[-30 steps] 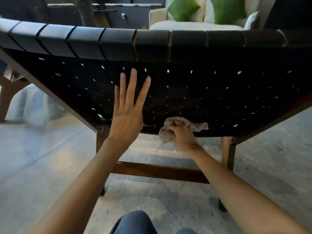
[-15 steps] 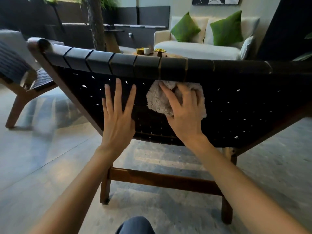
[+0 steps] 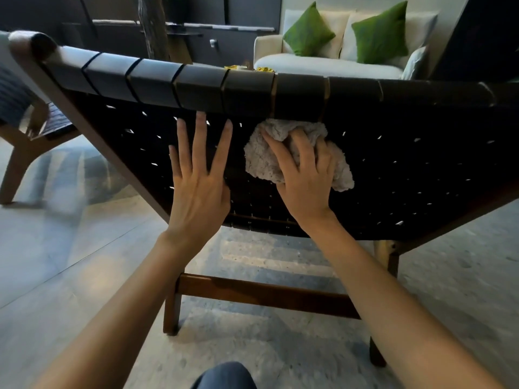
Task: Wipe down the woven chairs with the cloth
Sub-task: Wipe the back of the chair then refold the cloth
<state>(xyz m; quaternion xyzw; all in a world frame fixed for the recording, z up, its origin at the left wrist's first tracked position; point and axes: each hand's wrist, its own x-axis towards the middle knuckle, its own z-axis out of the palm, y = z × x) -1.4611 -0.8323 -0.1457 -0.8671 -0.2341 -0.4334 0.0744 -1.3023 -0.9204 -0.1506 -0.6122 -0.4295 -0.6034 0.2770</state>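
A woven chair with dark straps fills the view, and I face the back of its backrest (image 3: 407, 169). A wooden frame with a low crossbar (image 3: 266, 293) carries it. My right hand (image 3: 306, 186) grips a bunched, fluffy beige cloth (image 3: 261, 161) and presses it on the weave just under the top rail (image 3: 252, 91). Just left of the cloth, my left hand (image 3: 199, 186) lies flat on the weave, its straight, spread fingers pointing up to the rail.
A second woven chair (image 3: 16, 108) stands at the left on wooden legs. Behind the backrest is a cream sofa (image 3: 323, 66) with green cushions (image 3: 307, 30). The floor (image 3: 70, 262) is pale stone. My knee (image 3: 224, 374) shows at the bottom edge.
My right hand has carried the cloth from the lower edge of the backrest up to just under the top rail. My left hand stays flat on the weave.
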